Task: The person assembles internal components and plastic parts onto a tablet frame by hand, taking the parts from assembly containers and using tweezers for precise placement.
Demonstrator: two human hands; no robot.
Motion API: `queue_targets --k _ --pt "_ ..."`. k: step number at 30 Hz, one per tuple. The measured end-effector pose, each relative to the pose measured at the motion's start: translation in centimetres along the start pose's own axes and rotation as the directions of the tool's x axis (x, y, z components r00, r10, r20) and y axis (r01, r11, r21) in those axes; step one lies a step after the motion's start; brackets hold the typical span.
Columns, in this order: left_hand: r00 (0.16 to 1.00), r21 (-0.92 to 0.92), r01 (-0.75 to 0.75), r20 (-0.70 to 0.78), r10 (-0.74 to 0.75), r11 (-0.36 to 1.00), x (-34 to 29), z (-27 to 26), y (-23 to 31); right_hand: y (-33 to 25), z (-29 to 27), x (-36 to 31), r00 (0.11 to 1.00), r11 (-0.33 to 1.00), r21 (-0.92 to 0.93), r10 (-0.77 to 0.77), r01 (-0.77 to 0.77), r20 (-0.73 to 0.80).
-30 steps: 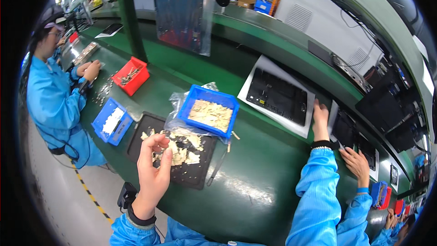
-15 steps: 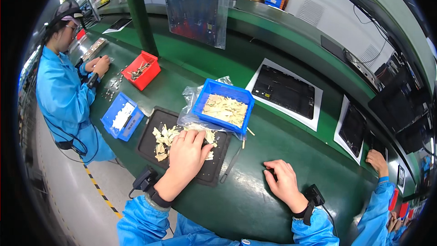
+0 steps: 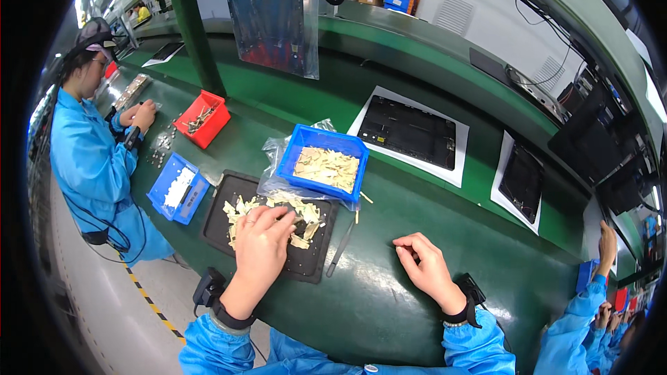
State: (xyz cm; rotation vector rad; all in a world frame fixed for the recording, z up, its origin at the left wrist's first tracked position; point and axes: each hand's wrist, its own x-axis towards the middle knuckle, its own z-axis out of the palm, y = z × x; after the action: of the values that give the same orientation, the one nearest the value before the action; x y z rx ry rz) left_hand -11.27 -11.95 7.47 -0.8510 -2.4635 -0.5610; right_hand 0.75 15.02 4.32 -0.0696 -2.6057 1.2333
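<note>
Two blue bins (image 3: 323, 167), one black tray (image 3: 229, 226); left hand (image 3: 262, 239) fingers curled among pale pieces (image 3: 240, 212), right hand (image 3: 425, 267) loosely fisted

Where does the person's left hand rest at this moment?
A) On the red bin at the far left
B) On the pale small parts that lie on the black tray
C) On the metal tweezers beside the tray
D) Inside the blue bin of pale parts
B: the left hand lies on the pale small parts scattered over the black tray, while the blue bin stands apart behind it.
</note>
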Motion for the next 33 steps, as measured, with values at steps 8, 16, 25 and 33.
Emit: queue_targets --k 8,16,25,33 --pt "0.82 -0.749 0.557 0.566 -0.091 0.358 -0.6 -2.8 4.3 -5.7 1.4 -0.4 0.993 0.807 0.59 -0.048 -0.027 0.111" --pt "0.638 -0.646 0.764 0.757 0.14 0.011 -1.3 -1.2 5.6 -5.9 0.1 -0.8 0.971 0.869 0.485 -0.191 0.1 0.142" --pt "0.64 -0.618 0.716 0.767 0.049 0.326 -1.1 -1.8 7.0 -4.9 0.7 -1.8 0.939 0.656 0.689 0.092 -0.308 0.332" --pt "0.979 -0.587 -0.002 0.163 0.121 0.81 -0.9 -0.9 8.0 -5.8 0.8 -1.5 1.0 0.919 0.393 -0.015 0.019 -0.012"
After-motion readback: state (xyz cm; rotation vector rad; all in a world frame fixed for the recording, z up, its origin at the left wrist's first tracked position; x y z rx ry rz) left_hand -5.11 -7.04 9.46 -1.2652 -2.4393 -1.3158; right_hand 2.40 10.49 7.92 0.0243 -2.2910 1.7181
